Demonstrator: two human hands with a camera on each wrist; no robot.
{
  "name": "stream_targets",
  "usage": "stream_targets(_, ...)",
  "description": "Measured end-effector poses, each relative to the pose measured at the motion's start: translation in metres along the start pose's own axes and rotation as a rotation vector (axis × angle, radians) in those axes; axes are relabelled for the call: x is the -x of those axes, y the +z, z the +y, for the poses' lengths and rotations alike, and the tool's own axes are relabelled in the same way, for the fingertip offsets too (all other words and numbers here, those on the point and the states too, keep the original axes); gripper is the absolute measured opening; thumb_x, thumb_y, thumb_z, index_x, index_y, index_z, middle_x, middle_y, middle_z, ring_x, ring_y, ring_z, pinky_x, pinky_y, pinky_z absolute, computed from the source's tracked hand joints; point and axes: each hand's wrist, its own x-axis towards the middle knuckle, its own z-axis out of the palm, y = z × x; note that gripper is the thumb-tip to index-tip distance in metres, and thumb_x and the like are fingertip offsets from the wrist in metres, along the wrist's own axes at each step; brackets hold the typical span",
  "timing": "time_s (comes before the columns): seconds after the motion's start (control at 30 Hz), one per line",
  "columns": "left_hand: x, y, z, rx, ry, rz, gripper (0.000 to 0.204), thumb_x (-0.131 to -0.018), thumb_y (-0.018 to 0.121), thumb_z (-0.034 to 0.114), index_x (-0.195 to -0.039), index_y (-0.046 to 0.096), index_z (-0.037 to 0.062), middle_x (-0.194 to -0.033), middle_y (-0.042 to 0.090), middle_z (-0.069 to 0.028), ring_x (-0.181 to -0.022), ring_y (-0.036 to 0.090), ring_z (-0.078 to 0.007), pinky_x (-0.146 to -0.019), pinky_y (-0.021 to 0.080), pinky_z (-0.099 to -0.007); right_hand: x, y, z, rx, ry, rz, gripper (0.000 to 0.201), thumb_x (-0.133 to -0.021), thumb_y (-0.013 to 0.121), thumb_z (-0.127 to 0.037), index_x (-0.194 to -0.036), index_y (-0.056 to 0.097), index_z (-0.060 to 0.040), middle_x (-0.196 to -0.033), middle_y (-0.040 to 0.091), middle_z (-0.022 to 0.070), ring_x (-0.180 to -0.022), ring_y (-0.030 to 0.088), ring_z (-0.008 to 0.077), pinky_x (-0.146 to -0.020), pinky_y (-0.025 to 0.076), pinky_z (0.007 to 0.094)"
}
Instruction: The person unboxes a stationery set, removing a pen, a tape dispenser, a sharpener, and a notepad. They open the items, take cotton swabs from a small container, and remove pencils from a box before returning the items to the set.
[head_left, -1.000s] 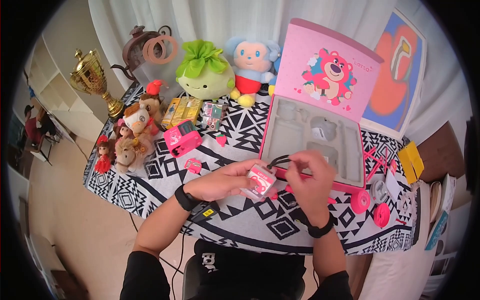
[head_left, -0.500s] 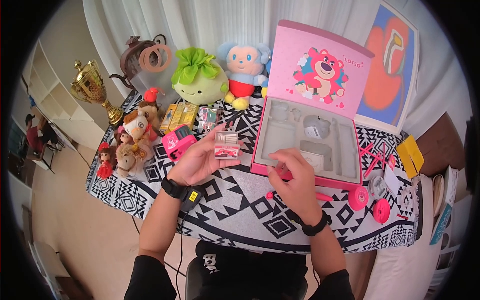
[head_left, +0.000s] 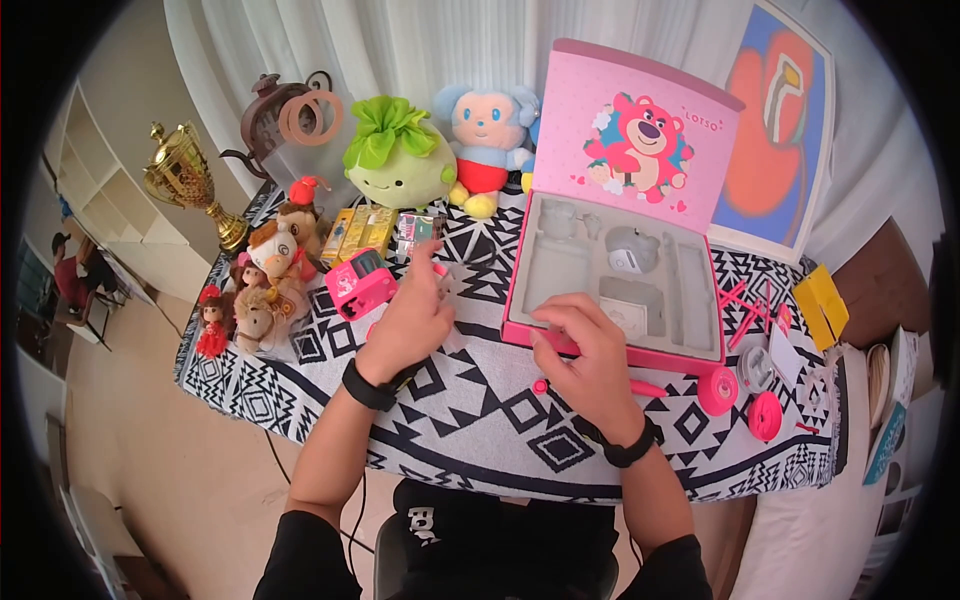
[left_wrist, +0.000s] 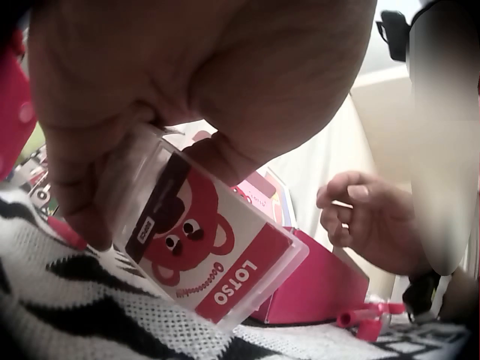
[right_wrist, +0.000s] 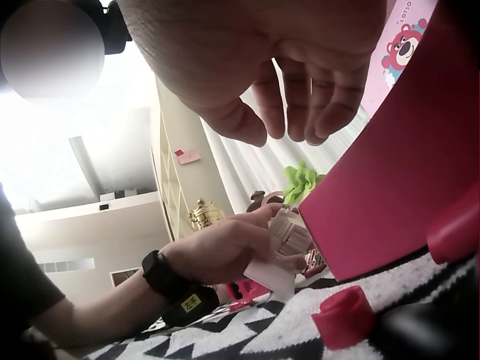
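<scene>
My left hand [head_left: 408, 322] grips a small clear plastic case [left_wrist: 274, 279] by one end, with its pink bear label and the word LOTSO facing the left wrist camera. The case is tilted, close over the patterned cloth; in the head view the hand covers most of it. Small pale pieces show inside the case in the right wrist view. My right hand [head_left: 592, 358] hovers in front of the open pink box [head_left: 515, 335], fingers loosely bent and holding nothing. The box's grey moulded insert [head_left: 560, 285] has several hollows.
Left of my left hand are a pink bear-printed gadget [head_left: 360, 284] and small dolls [head_left: 270, 285]. Plush toys [head_left: 400, 175] sit at the back. By my right wrist lie a pink pen-like stick [head_left: 648, 389], round pink items [head_left: 717, 391] and a yellow box [head_left: 820, 315].
My left hand has moved from beside the right hand leftward with the case, then turned over and lowered it toward the cloth. The right hand has let go of a dark cord and backed off slightly.
</scene>
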Motion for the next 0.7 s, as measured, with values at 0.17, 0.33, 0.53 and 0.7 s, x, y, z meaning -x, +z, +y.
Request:
stream_targets(0.17,0.008,0.015,0.013,-0.369,0.314,0.011,0.053,-0.084,0.055,-0.005,-0.135,0.043,-0.0072,-0.12,0.053,-0.0308,-0.114,0.056,-0.0486,-0.099,0.048,-0.0512,0.0,0.001,-0.001,-0.003,-0.013,0.004,0.017,-0.086,0.072,-0.003,-0.103,0.07,0.0004,-0.103,0.067,0.0124,-0.09,0.069,0.0309,-0.081,0.054,0.0365)
stream_targets(0.33,0.004,0.007,-0.005,-0.258,0.222,-0.071,0.054,-0.083,0.056,-0.006,-0.136,0.046,-0.0032,-0.12,0.062,-0.0265,-0.111,0.062,-0.0452,-0.095,0.05,-0.048,0.001,0.0,0.0,0.001,-0.016,0.011,0.016,-0.086,0.072,-0.003,-0.102,0.071,0.0005,-0.102,0.067,0.0122,-0.089,0.068,0.0306,-0.08,0.054,0.0366)
stream_targets(0.53,0.0,-0.009,0.011,-0.152,-0.023,-0.146,0.043,-0.088,0.057,0.001,-0.131,0.05,0.0002,-0.108,0.069,-0.0273,-0.104,0.066,-0.0437,-0.088,0.051,-0.0512,0.0,0.001,0.0,0.006,-0.019,0.001,0.015,-0.087,0.072,-0.003,-0.101,0.07,0.0008,-0.102,0.067,0.0122,-0.089,0.068,0.031,-0.08,0.054,0.0369)
stream_targets(0.7,0.0,-0.011,0.002,-0.054,0.009,-0.12,0.052,-0.088,0.061,0.003,-0.139,0.049,0.0019,-0.114,0.068,-0.0248,-0.099,0.068,-0.0373,-0.088,0.053,-0.0439,0.001,0.001,0.001,0.008,-0.026,0.003,0.015,-0.087,0.071,-0.003,-0.101,0.07,0.0011,-0.102,0.067,0.0125,-0.089,0.068,0.0315,-0.08,0.054,0.0373)
